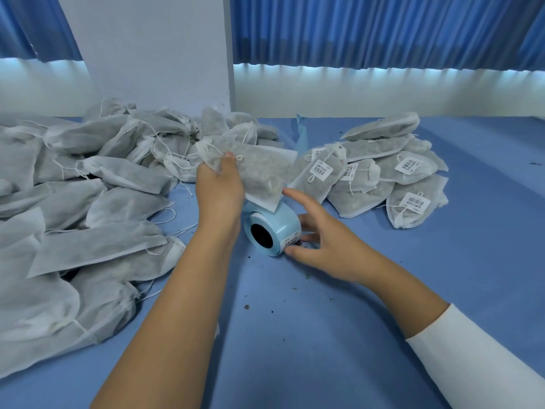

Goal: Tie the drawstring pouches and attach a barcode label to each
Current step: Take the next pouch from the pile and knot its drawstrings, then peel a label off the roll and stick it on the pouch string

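Left hand (219, 184) grips a filled drawstring pouch (259, 169) at the neck end, thumb on top, fingers curled under. The pouch hangs tilted just above the label roll (272, 231), its lower corner over the roll's far side; touching or not, can't tell. Right hand (321, 237) is at the roll's right end, fingers spread apart. The lower fingertips touch the roll where a printed label (290, 242) shows, and the index stretches toward the pouch's lower corner. Nothing pinched that I can see.

My read of the step: getting a barcode label off the roll for this pouch. The cord near my thumb looks looped or knotted, not sure.

To do it well:
- The roll lies on its side on the blue table (324, 320) and can roll, so I'd steady it with the spare fingers.
- I'd catch the label's loose edge with a fingertip and peel slowly, so it doesn't curl or tear.
- I'd turn the pouch flat face up, stick the label on smooth fabric and press it down, matching the labelled stack (383, 172).

The unlabelled pile (88, 187) fills the left, near to far. The labelled stack sits far right, near the roll but apart from it. Dark crumbs are scattered on the table. A white sleeve (472, 349) covers the right forearm.
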The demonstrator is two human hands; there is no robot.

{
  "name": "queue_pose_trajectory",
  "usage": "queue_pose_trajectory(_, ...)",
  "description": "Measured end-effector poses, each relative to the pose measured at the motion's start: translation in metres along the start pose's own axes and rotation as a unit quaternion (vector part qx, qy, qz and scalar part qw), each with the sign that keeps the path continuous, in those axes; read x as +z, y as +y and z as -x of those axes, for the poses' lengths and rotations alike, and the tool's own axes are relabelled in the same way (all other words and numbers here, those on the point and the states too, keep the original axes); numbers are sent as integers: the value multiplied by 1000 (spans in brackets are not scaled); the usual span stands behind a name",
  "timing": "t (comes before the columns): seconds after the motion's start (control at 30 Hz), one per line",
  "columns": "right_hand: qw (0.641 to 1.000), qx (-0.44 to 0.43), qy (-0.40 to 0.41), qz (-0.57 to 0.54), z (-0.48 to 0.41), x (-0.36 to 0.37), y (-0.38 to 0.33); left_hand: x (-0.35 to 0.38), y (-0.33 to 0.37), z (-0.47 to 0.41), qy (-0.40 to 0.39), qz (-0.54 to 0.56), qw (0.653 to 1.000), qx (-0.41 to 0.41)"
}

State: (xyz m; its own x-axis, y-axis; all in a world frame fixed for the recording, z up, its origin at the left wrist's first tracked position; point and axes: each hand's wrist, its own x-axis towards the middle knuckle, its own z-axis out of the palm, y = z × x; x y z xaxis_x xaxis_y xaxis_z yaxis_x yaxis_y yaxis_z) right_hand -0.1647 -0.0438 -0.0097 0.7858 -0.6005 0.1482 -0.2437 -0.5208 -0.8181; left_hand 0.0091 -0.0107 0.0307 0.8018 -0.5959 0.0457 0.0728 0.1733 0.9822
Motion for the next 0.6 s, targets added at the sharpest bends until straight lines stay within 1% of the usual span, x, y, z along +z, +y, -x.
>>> queue_pose_trajectory(0.07, 999, -14, 24, -27, -1, 5, 0, 2, -2, 0, -20, 2, 1000, -20)
queue_pose_trajectory(0.13, 998, -30, 43, -28, -2, 5, -1, 1, -1, 1, -16, 15, 1000, -18)
queue_pose_trajectory(0.2, 997, -37, 50, -41, -2, 5, -1, 1, 1, 1, -9, 45, 999, -5)
queue_pose_trajectory(0.3, 995, -48, 52, -67, -2, 5, -1, 4, 2, 4, -17, 81, 996, -11)
queue_pose_trajectory(0.47, 996, -52, 30, -71, -2, 5, 0, 17, 1, 16, -73, 53, 996, -15)
queue_pose_trajectory(0.53, 995, -41, 33, -81, -3, 6, 1, 19, -2, 19, -86, 27, 996, -18)
queue_pose_trajectory(0.6, 996, -34, 42, -66, -3, 6, 1, 20, -6, 20, -92, -2, 996, -18)
